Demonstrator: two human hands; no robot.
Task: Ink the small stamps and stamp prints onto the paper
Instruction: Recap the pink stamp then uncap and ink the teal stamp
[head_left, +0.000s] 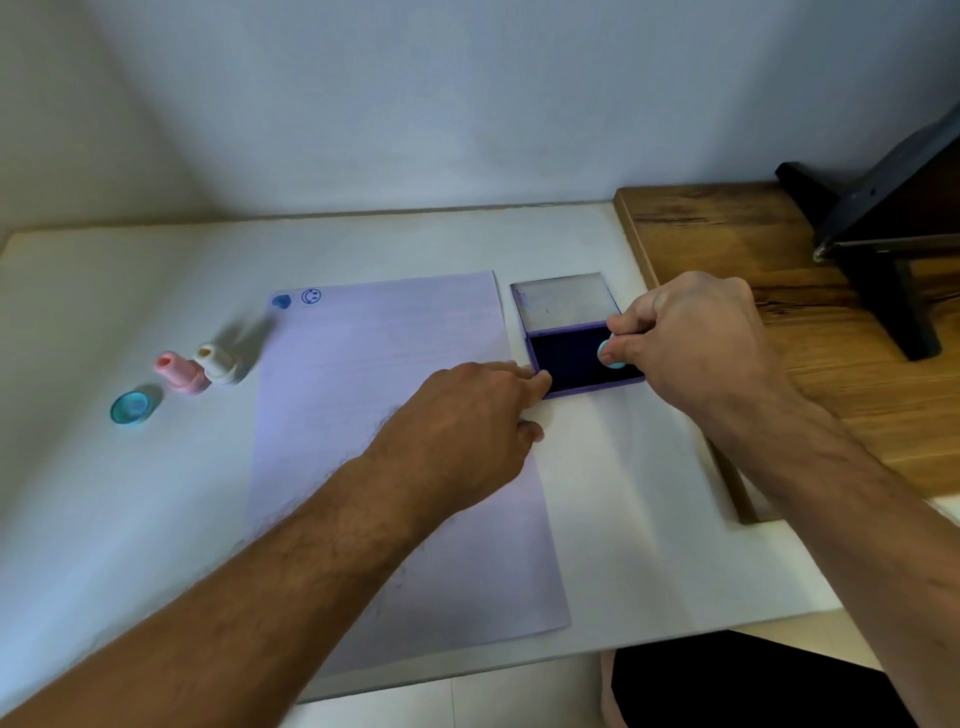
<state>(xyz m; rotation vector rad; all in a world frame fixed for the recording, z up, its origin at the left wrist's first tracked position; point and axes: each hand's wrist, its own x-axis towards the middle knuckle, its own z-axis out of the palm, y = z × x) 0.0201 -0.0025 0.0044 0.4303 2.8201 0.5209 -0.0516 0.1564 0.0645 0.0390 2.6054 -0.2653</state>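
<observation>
Nearest on the white worktop (623, 545) lies the paper (363, 415), a thin, limp sheet likely to slide or lift with a stamp unless pinned flat; two blue prints (297, 298) sit at its far left corner. The left hand (462, 421) rests over the sheet's right edge, fingers loosely curled around nothing, fingertips touching the near left corner of the ink pad (576, 358), apparently steadying it. The right hand (696, 338) pinches a small teal stamp (609, 356) face-down on the dark pad. Judged light, rigid and smooth, it is best gripped by its sides. To the left stand a teal cap (132, 408), a pink stamp (179, 371) and a white stamp (218, 362). The pad's lid (563, 301) lies open beyond.
</observation>
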